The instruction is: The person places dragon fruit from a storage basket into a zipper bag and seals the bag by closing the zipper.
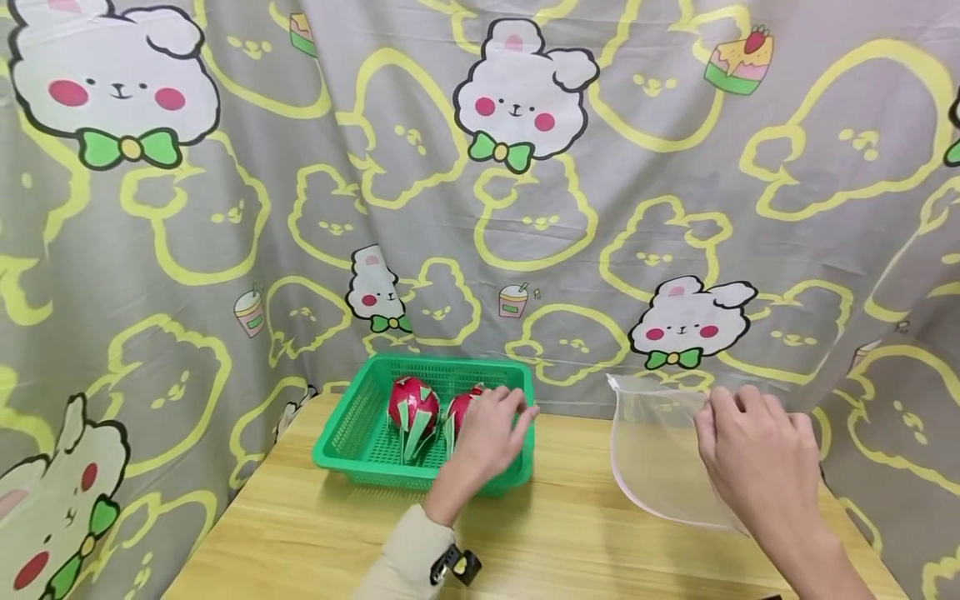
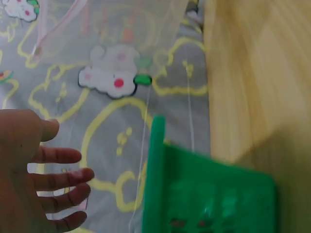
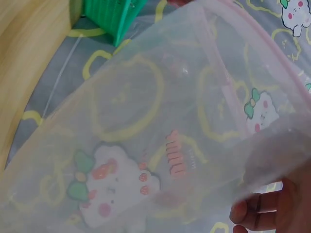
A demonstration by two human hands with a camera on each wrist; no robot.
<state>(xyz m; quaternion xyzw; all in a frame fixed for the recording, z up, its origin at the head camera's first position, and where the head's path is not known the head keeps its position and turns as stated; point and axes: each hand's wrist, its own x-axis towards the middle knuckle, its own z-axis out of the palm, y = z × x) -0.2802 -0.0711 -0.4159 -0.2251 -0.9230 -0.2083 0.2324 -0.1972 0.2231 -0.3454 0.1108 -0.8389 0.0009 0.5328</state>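
My right hand (image 1: 761,467) grips one side of a translucent zip bag (image 1: 656,458) with a pink edge, held up above the table's right side. Across the right wrist view the bag (image 3: 146,126) spreads wide, showing printed bunny and red lettering, with the right hand's fingers (image 3: 260,211) at its edge. Over the right part of a green plastic basket (image 1: 352,433), my left hand (image 1: 491,429) hovers with fingers loosely extended, holding nothing. Two red dragon fruits sit in the basket: one dragon fruit (image 1: 412,404) in plain sight, the other (image 1: 459,407) partly covered by the left hand.
A wooden table (image 1: 570,533) carries the basket at its back left. Behind it hangs a grey curtain (image 1: 420,200) with bunny prints. My left sleeve (image 1: 405,554) has a black strap device (image 1: 456,565) at the wrist.
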